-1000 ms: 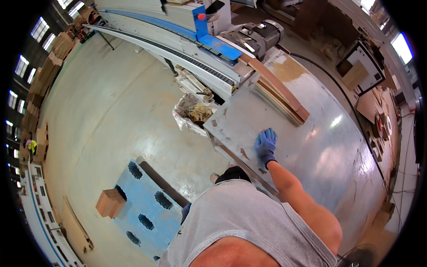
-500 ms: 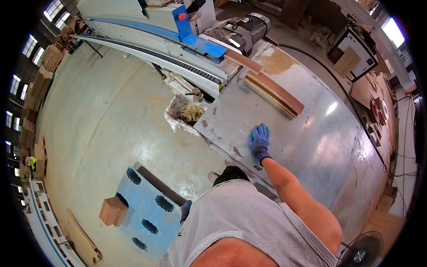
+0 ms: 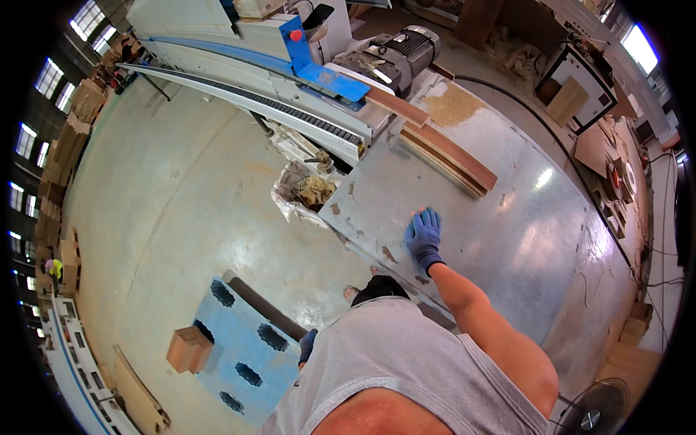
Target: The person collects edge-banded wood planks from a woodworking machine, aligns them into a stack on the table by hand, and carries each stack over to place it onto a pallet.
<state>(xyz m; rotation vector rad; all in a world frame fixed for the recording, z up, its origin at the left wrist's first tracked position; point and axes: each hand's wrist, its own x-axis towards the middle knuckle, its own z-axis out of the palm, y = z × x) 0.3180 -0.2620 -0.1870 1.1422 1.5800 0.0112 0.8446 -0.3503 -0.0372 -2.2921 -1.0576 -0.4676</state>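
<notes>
The right hand in a blue glove lies flat and released on the bare grey table, well apart from the untouched wooden boards, while the left hand hangs low, its grip hidden

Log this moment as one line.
right hand: gloved, flat on metal table | left hand: gloved, at side, nothing seen held | planks: untouched

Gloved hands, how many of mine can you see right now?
2: the right hand lies flat on the grey metal table; the left hand hangs by my side, mostly hidden behind my shirt.
</notes>
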